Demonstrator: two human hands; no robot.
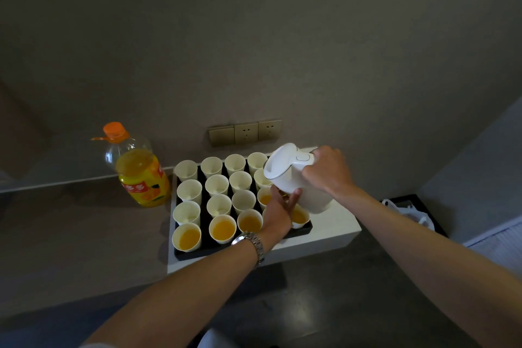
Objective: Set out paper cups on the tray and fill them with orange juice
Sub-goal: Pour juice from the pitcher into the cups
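A black tray (188, 255) on a white board holds several white paper cups in rows. The front row cups, such as one at the left (187, 237), hold orange juice; the back rows, such as one cup (186, 169), look empty. My right hand (329, 169) grips the handle of a white jug (293, 175), tilted left over the tray's right side. My left hand (279, 206) reaches under the jug's spout among the right-hand cups; whether it holds a cup is hidden.
A large orange juice bottle (141, 172) with an orange cap stands left of the tray on the grey counter. Wall sockets (245, 133) sit behind the tray. A white plastic bag (409, 210) lies on a dark stand at the right.
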